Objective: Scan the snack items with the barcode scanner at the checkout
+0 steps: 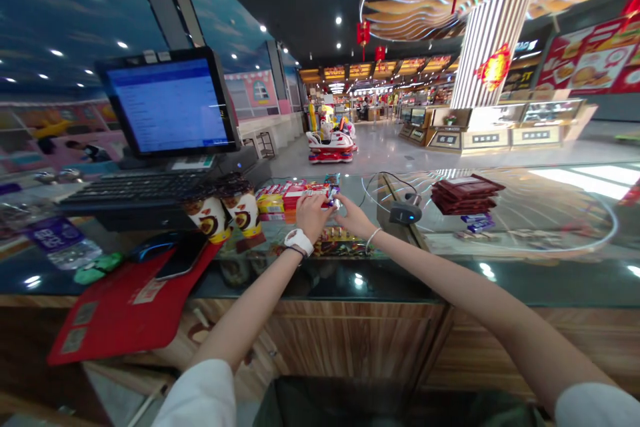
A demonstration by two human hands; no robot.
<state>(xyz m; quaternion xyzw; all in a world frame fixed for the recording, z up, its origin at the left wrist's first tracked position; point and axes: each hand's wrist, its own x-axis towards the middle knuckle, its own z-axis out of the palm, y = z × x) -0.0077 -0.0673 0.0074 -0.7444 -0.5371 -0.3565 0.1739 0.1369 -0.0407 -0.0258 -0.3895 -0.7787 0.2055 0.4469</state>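
Note:
Over the glass counter [400, 273], my left hand [313, 215] and my right hand [353, 217] meet at a small purple-and-white wrapped packet [332, 199]. The fingers of both hands are bent in around it and partly hide it. Just behind and left of my hands sits a row of red and yellow candy boxes [287, 199]. A white watch and a dark band circle my left wrist; a pale bracelet is on the right one. Below my hands, several colourful packets [343, 243] show at the glass.
Right of my hands are a black scanner [405, 212] with a cable and a stack of dark red packets [465, 193]. To the left stand two patterned cups [243, 210], a monitor [167, 103], a keyboard [130, 188], a phone [183, 255] on a red mat [125, 310], and a bottle [65, 240].

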